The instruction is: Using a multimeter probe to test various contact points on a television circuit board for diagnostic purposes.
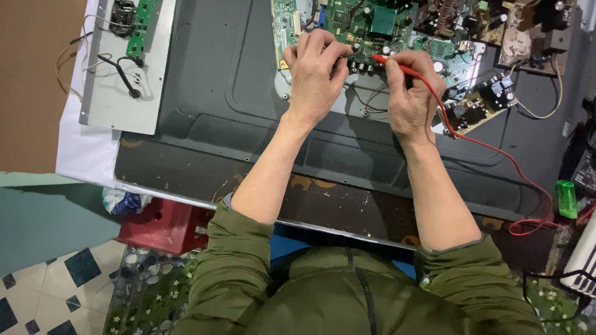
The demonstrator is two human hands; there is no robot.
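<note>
Both hands work at twelve o'clock, over a green circuit board [372,25] fixed to the dark metal back panel [248,124] of a flat screen that lies face down.

The right hand [410,93] pinches a red probe [397,66] between thumb and fingers, like a pen. Its tip points toward nine o'clock and sits among the small round parts on the lower edge of the board. The probe's red wire [496,149] runs away toward four o'clock and loops near a green lighter [565,198] at three o'clock.

The left hand [316,74] is just beside the right one, its fingers curled down onto the same edge of the board. Its fingertips are bunched close together, but I cannot tell whether they pinch something or only press on the board.

The step in hand looks like testing points on the board with the probe. Moving on to another point would call for a steady, light touch, since the parts stand close together and the tip could easily bridge two of them.

A second board with brown and black parts [481,102] lies at two o'clock, just beside the right hand. At ten o'clock, well apart, a narrow green board [141,28] sits on a grey metal plate [118,105] with loose black wires. A red plastic stool [161,223] shows under the panel's edge at eight o'clock.
</note>
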